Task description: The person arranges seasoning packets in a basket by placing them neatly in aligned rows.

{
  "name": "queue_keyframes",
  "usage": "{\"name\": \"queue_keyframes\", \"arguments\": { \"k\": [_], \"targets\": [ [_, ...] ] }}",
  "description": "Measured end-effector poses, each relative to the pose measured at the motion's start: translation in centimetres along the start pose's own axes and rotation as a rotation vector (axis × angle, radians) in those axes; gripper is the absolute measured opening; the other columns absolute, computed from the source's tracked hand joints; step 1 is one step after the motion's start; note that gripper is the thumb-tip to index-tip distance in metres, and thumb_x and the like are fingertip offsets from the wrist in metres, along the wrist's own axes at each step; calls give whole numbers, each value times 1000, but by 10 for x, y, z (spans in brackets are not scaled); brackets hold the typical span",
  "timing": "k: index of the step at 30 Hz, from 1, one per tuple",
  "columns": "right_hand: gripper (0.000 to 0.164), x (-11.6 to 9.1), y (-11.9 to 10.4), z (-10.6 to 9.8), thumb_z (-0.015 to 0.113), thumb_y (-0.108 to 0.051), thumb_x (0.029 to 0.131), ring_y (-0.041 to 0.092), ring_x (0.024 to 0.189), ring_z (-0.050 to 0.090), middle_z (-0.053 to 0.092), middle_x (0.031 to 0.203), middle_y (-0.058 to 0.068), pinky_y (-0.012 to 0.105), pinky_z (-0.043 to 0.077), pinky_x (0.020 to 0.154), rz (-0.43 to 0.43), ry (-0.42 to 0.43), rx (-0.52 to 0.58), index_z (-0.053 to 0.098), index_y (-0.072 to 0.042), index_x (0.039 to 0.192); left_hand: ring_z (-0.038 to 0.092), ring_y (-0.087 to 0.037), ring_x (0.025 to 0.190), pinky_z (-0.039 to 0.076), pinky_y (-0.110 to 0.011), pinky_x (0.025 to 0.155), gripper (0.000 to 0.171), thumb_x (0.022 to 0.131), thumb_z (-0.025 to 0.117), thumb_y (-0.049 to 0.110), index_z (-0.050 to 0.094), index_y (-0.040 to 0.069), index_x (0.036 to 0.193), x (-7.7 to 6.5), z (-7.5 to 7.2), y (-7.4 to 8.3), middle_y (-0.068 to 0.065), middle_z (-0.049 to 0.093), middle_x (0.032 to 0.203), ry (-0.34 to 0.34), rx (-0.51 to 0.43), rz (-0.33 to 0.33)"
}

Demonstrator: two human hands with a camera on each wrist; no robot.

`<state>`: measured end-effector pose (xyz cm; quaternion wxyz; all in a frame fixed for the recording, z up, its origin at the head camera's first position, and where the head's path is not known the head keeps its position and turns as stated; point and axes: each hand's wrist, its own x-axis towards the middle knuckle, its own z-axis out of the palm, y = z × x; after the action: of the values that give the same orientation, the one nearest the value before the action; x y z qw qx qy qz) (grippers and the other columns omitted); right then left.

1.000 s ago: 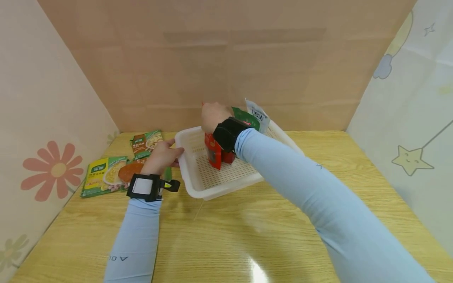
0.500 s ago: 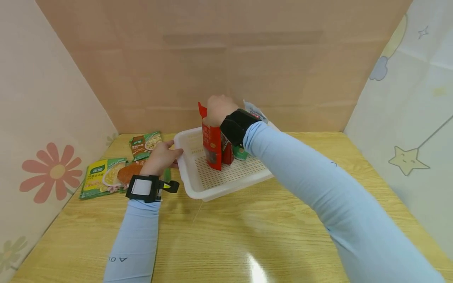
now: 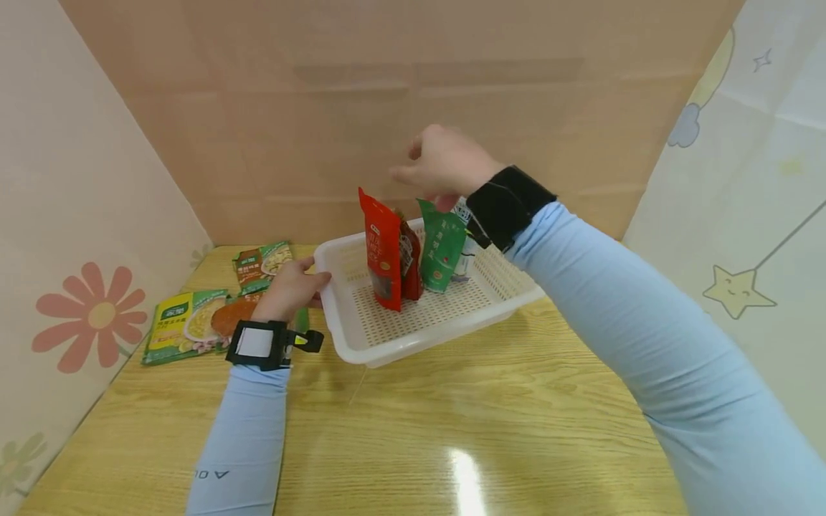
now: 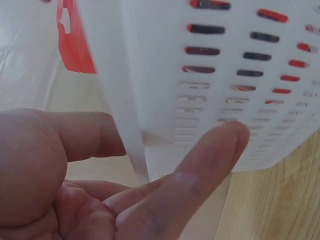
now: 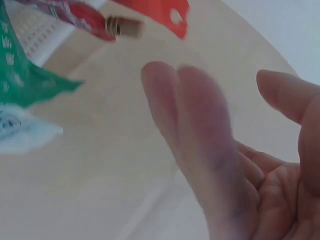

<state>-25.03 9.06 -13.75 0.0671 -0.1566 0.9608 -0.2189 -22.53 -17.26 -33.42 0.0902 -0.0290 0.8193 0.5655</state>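
My left hand (image 3: 293, 292) grips the left end of a white plastic basket (image 3: 445, 337). In the left wrist view its thumb and fingers lie on either side of the rim, by the slotted wall (image 4: 150, 75). Upright inside stand a red pouch (image 3: 383, 251), a darker red packet (image 3: 409, 269), a green pouch (image 3: 442, 254) and a whitish packet (image 3: 466, 264), partly hidden. Above them, my right hand (image 3: 452, 165) is raised with nothing in it. The right wrist view has its fingers apart from the thumb, near the red pouch's top (image 5: 162, 12) and the green pouch's corner (image 5: 40, 87).
Left of the basket, several flat food packets lie on the wooden table (image 3: 387, 437): a yellow-green one (image 3: 174, 322), a brown and green one (image 3: 250, 271) and one picturing orange food (image 3: 232, 315), partly behind the left hand. A brown backdrop (image 3: 348, 136) rises behind, with patterned panels at both sides.
My right hand has let go of the red pouch, which stays upright in the basket, and has moved up and right. The left hand keeps its hold on the rim.
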Motion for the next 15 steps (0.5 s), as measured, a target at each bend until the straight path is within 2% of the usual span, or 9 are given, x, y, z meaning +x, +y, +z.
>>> {"name": "queue_keyframes", "arguments": {
  "k": [6, 12, 15],
  "targets": [
    [64, -21, 34, -14, 58, -46, 98, 24, 72, 67, 67, 96, 12, 32, 59, 69, -41, 54, 49, 46, -5, 146, 70, -34, 94, 58, -46, 81, 62, 104, 51, 17, 22, 0, 156, 0, -3, -2, -29, 56, 130, 0, 27, 7],
    [54, -38, 78, -7, 56, -42, 100, 24, 85, 66, 68, 109, 16, 33, 56, 72, -39, 109, 108, 54, -5, 140, 70, -33, 93, 57, -47, 82, 61, 104, 50, 18, 23, 0, 156, -1, -4, -2, -28, 57, 129, 1, 37, 3],
    [53, -47, 104, 0, 54, -43, 100, 27, 91, 66, 66, 118, 17, 38, 54, 77, -39, 157, 123, 56, -6, 138, 70, -33, 92, 57, -49, 82, 61, 104, 50, 18, 23, 0, 156, 0, -4, -3, -28, 57, 128, 3, 40, 4]
  ]
}}
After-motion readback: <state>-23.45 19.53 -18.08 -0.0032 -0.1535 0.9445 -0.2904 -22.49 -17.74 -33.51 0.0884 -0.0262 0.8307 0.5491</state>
